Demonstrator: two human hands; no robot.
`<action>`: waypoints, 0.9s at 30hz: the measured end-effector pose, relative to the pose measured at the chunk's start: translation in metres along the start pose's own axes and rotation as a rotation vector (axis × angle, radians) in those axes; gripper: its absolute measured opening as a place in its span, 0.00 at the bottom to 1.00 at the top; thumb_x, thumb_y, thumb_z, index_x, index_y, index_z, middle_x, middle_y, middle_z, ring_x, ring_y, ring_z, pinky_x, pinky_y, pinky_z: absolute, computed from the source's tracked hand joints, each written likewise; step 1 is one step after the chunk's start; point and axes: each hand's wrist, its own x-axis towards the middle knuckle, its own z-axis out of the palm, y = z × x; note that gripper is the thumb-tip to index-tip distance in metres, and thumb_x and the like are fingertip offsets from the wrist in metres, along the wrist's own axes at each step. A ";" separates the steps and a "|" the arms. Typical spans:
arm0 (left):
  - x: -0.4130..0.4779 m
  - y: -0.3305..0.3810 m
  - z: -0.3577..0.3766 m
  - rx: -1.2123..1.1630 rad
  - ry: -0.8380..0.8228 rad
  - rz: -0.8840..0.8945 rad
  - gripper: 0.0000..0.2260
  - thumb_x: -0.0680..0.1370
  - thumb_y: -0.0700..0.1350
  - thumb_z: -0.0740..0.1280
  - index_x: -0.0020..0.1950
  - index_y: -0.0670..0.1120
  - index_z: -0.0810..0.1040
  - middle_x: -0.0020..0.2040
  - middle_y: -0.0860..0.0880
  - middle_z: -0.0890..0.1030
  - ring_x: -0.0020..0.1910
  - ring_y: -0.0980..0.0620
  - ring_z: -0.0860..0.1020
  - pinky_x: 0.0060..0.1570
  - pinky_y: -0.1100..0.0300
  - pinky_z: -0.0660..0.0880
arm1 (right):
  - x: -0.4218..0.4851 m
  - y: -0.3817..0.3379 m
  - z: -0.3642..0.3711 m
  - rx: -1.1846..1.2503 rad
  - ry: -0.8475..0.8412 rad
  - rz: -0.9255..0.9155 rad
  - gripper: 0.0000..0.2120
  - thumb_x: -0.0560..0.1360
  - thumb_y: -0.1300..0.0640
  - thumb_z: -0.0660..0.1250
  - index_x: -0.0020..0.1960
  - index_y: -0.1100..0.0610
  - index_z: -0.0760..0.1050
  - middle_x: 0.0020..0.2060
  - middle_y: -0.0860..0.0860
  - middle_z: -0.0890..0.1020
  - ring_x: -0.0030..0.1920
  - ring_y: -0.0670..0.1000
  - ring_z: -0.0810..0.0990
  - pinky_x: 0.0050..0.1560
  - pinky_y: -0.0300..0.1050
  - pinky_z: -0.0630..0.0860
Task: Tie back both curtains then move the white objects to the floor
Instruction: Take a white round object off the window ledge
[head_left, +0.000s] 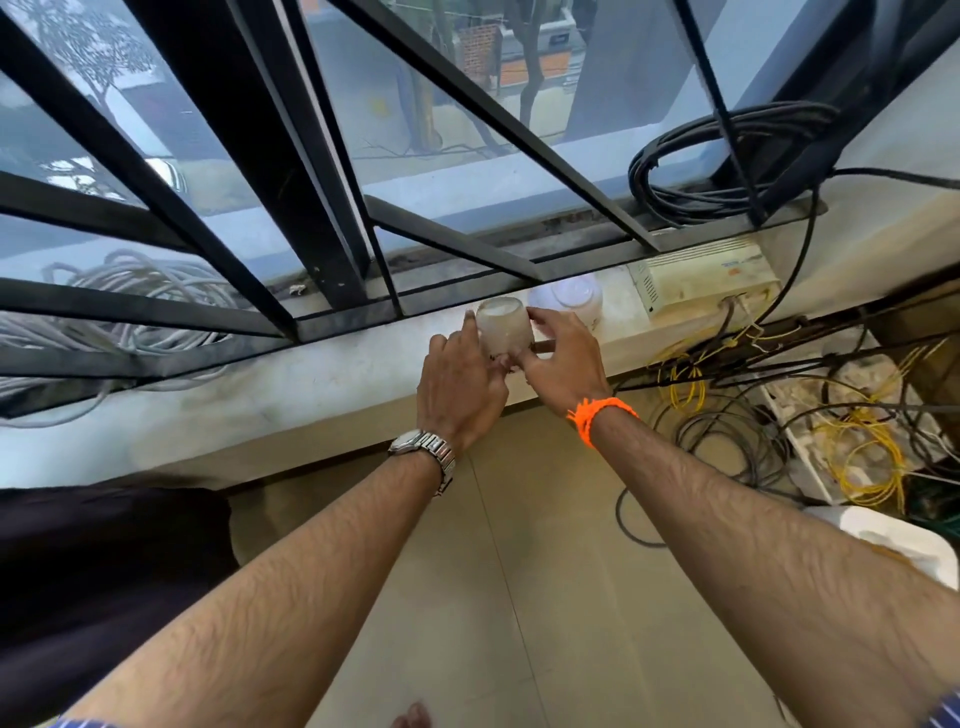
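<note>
White and round, the near object (503, 326) is gripped at the window ledge (311, 376) from both sides by the curled fingers of the left hand (457, 379) and the right hand (563, 364), both just as close, while the second white object (571, 299) is seen just behind it.

Indoor utility corner: barred window (244, 145), network box (701, 280), tangled cables (857, 447)

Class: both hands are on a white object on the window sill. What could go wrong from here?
1. The white object, held by the left hand and right hand, could knock its white neighbour off the sill.
2. Loose cables on the floor may trip the person.
</note>
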 end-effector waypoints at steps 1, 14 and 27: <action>-0.005 0.004 -0.004 -0.041 -0.006 -0.013 0.22 0.78 0.53 0.62 0.69 0.44 0.67 0.53 0.47 0.79 0.50 0.48 0.71 0.48 0.49 0.74 | -0.004 -0.003 -0.004 0.020 -0.024 0.021 0.21 0.73 0.58 0.71 0.66 0.52 0.74 0.59 0.49 0.79 0.48 0.44 0.78 0.50 0.34 0.77; -0.061 0.095 -0.075 -0.252 -0.055 -0.056 0.19 0.81 0.61 0.56 0.67 0.53 0.69 0.59 0.48 0.78 0.55 0.51 0.76 0.47 0.58 0.67 | -0.078 -0.061 -0.091 0.048 -0.124 0.231 0.19 0.78 0.39 0.58 0.62 0.47 0.73 0.54 0.56 0.81 0.50 0.57 0.81 0.44 0.54 0.83; -0.081 0.197 -0.180 0.035 -0.185 0.043 0.16 0.77 0.53 0.63 0.63 0.52 0.67 0.41 0.49 0.80 0.37 0.48 0.78 0.38 0.52 0.77 | -0.149 -0.140 -0.223 0.099 -0.242 0.256 0.15 0.74 0.61 0.64 0.60 0.60 0.73 0.41 0.59 0.83 0.32 0.51 0.80 0.25 0.41 0.77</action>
